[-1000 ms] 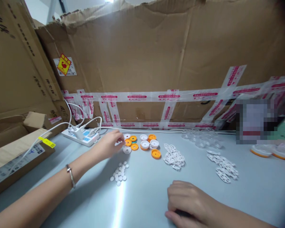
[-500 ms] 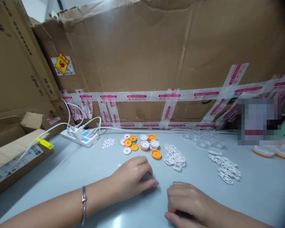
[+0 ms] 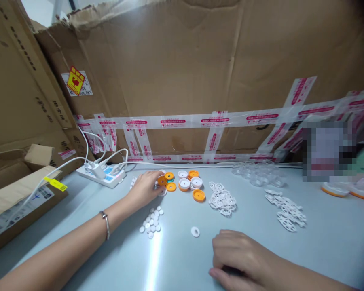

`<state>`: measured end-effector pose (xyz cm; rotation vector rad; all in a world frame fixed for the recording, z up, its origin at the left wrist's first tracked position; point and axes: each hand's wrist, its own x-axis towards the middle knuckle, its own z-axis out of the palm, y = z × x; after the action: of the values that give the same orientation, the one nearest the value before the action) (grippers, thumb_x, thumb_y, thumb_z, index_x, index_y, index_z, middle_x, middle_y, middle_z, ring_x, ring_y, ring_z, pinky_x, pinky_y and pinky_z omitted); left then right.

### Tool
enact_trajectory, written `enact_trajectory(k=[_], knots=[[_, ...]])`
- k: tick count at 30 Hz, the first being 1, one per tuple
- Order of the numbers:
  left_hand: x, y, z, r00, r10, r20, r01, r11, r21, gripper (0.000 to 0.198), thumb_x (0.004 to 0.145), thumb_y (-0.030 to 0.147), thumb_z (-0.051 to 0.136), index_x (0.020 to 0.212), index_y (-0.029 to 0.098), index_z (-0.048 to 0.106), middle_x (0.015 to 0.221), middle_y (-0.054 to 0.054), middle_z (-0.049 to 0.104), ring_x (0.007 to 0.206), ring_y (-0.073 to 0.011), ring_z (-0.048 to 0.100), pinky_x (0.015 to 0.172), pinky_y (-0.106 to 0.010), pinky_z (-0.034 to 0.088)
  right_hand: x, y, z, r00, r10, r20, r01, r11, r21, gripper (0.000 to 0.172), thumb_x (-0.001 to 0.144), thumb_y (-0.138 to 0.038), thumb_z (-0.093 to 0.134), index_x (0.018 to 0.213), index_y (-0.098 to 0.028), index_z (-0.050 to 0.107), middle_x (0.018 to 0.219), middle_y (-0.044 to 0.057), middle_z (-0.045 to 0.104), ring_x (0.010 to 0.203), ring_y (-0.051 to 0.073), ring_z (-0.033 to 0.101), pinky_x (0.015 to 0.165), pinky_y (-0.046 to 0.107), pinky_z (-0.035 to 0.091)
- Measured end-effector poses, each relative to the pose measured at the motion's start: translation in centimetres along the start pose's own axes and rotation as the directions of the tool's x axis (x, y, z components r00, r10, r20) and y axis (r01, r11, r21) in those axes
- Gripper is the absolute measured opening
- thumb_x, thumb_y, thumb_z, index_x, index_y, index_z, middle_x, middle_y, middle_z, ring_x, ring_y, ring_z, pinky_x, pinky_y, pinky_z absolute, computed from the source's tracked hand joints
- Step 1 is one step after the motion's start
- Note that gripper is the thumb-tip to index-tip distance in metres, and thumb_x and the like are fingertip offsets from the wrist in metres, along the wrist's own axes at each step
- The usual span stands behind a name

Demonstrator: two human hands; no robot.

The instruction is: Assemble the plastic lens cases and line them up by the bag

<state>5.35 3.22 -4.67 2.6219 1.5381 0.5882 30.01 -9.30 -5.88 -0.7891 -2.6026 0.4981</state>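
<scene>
1. Orange ring (image 3: 161, 181) lies among white and orange discs (image 3: 171, 187); more discs (image 3: 195, 182) sit just right; small white buttons (image 3: 151, 221) lie nearer the wearer;
2. lone white disc (image 3: 195, 231) lies between the hands;
3. left hand (image 3: 147, 188) curls at the ring, grip unclear;
4. right hand (image 3: 241, 256), well apart from it, rests curled; contents hidden.

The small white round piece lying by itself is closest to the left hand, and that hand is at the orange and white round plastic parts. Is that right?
Not quite: the small white round piece is closest to the right hand, as the head view shows. The left hand is indeed at the orange and white round plastic parts.
</scene>
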Motion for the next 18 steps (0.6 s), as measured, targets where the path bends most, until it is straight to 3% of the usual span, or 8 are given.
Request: enact_trajectory(k=[6,9,11,13,15,18], knots=[[-0.2,0.9,-0.4,0.998,0.003,-0.062,-0.005,0.999,-0.032,0.021,0.081,0.020,0.057,0.102,0.019,0.055,0.106,-0.007,0.064,0.101,-0.0258,0.057,0.088,-0.044,0.039,-0.1,0.1,0.0,1.000,-0.007,0.000,0.007,1.000,0.012,0.021,0.086,-0.017,0.043,0.069,-0.018,0.056,0.063,0.001,0.058,0.060,0.012,0.049,0.062,0.023,0.040],[-1.2,2.6,-1.0,0.987,0.132,-0.096,-0.149,0.967,-0.208,0.025,0.083,0.027,0.058,0.106,0.019,0.053,0.107,-0.006,0.064,0.100,-0.0203,0.057,0.089,-0.036,0.041,-0.1,0.2,0.1,1.000,-0.013,-0.016,0.013,1.000,0.007,0.025,0.088,-0.019,0.040,0.069,-0.018,0.056,0.062,0.002,0.058,0.059,0.012,0.049,0.061,0.024,0.040],[-2.1,4.2,-1.5,0.955,0.290,-0.060,-0.289,0.873,-0.392,0.027,0.082,0.029,0.060,0.106,0.020,0.053,0.107,-0.006,0.063,0.099,-0.0188,0.057,0.087,-0.033,0.042,-0.1,0.3,0.1,0.999,-0.018,-0.045,0.018,1.000,0.004,0.027,0.089,-0.020,0.038,0.069,-0.018,0.056,0.061,0.002,0.057,0.059,0.013,0.049,0.060,0.024,0.040],[-3.0,5.5,-1.7,0.902,0.432,0.020,-0.376,0.807,-0.456,0.032,0.080,0.030,0.064,0.108,0.021,0.052,0.106,-0.006,0.063,0.098,-0.0187,0.056,0.087,-0.033,0.041,-0.2,0.3,0.1,0.996,-0.017,-0.085,0.018,1.000,0.007,0.028,0.089,-0.020,0.038,0.069,-0.018,0.056,0.061,0.003,0.058,0.059,0.013,0.050,0.059,0.024,0.040],[-3.5,6.4,-1.6,0.870,0.484,0.088,-0.394,0.793,-0.464,0.037,0.077,0.032,0.067,0.109,0.019,0.053,0.102,-0.006,0.063,0.096,-0.0191,0.056,0.085,-0.032,0.040,-0.2,0.3,0.1,0.994,-0.012,-0.109,0.013,1.000,0.012,0.027,0.089,-0.019,0.038,0.068,-0.018,0.056,0.061,0.003,0.058,0.060,0.013,0.051,0.059,0.024,0.040],[-3.8,6.7,-1.0,0.857,0.492,0.152,-0.385,0.809,-0.445,0.041,0.075,0.032,0.069,0.109,0.017,0.053,0.097,-0.006,0.063,0.091,-0.0192,0.055,0.081,-0.031,0.039,-0.3,0.3,0.1,0.995,0.002,-0.101,0.000,1.000,0.016,0.025,0.087,-0.017,0.040,0.069,-0.017,0.057,0.062,0.004,0.059,0.061,0.014,0.053,0.059,0.024,0.040]])
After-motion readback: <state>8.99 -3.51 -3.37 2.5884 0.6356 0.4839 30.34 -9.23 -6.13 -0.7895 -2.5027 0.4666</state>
